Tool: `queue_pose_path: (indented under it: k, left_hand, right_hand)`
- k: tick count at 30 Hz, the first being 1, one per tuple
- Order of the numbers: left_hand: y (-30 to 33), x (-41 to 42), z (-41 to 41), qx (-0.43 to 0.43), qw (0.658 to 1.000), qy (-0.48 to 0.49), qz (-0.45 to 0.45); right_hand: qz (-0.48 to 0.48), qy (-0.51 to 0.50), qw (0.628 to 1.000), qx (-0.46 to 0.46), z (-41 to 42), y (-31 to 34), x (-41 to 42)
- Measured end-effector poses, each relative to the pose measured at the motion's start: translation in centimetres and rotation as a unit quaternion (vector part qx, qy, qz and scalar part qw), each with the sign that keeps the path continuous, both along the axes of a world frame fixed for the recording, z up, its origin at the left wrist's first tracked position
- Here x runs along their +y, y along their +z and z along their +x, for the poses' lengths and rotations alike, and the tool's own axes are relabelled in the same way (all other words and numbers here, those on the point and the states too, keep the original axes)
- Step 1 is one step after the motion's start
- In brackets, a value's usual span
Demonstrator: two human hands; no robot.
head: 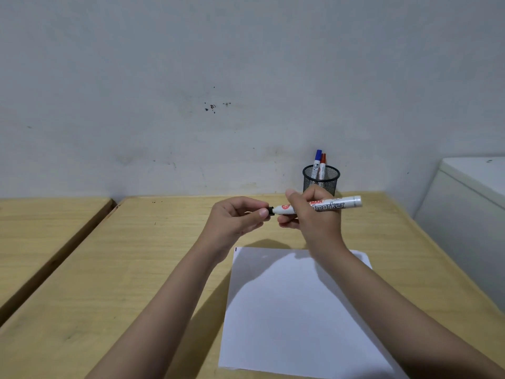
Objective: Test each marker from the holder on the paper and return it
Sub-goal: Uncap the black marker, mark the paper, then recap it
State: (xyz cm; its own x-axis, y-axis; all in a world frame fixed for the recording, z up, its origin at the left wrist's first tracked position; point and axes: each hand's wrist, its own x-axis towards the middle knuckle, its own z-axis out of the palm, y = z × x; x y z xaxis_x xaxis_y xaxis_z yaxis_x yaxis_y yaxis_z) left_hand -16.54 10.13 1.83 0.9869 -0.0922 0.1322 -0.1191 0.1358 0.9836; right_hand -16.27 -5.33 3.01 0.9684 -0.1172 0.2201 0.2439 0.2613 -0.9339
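Note:
A white marker (334,204) lies level in the air above the table, with my right hand (314,217) wrapped round its barrel. My left hand (236,217) is closed on its black cap end (271,210), most of which is hidden in the fingers. Below the hands a white sheet of paper (295,310) lies flat, with a short black mark (235,249) at its far left corner. A black mesh holder (321,180) stands by the wall behind my right hand, with a blue-capped marker (317,160) and a red-capped marker (323,162) upright in it.
The wooden table (136,269) meets a pale wall (218,91) at the back. A second wooden table (41,228) sits to the left across a narrow gap. A white cabinet (470,203) stands at the right edge.

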Motion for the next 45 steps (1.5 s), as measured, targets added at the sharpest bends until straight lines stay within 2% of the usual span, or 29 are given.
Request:
queue_pose_path:
  k: [4,10,18,20,23,26,28,30,32,34,39,45]
  left_hand:
    - [0.9,-0.5,-1.1,-0.032,0.999,0.008,0.02]
    - [2.3,-1.2,-2.3,-0.075,0.996,0.037,0.005]
    - [2.9,-2.3,-3.3,-0.129,0.989,0.07,0.009]
    - [3.0,-2.4,-3.2,-0.135,0.987,0.081,0.024]
    - [3.1,-2.2,-2.6,-0.133,0.982,0.127,0.037]
    - [3.3,-2.0,-1.5,-0.133,0.97,0.193,0.059]
    - [3.4,-1.7,-0.8,-0.139,0.96,0.229,0.083]
    - [3.4,-2.1,0.1,-0.142,0.956,0.239,0.097]
    - [3.3,-2.7,0.7,-0.137,0.958,0.232,0.098]
    - [3.3,-3.7,1.5,-0.137,0.961,0.218,0.098]
    - [4.5,-6.3,4.4,-0.141,0.965,0.2,0.092]
    - [6.3,-10.2,9.4,-0.161,0.971,0.155,0.084]
  right_hand:
    - [-0.009,0.021,1.0,-0.003,-0.5,1.0,-0.4]
    - [0.017,0.032,0.999,-0.018,-1.0,2.1,-0.6]
    - [0.053,0.011,0.997,-0.06,-1.5,2.6,-0.5]
    - [0.064,0.04,0.997,-0.024,-1.2,2.5,-0.6]
    - [0.082,0.104,0.988,0.085,-0.7,2.2,-0.8]
    - [-0.006,0.1,0.987,0.122,-0.4,2.0,-1.6]
    - [-0.092,0.048,0.993,0.054,-0.3,1.7,-2.2]
    - [-0.201,-0.024,0.977,-0.072,0.3,1.6,-3.2]
    - [-0.343,-0.049,0.919,-0.186,1.0,1.6,-3.8]
    - [-0.434,-0.048,0.866,-0.244,2.4,1.3,-4.7]
    - [-0.452,-0.079,0.843,-0.279,5.1,1.5,-7.2]
    - [-0.406,-0.102,0.866,-0.274,9.2,2.9,-10.3]
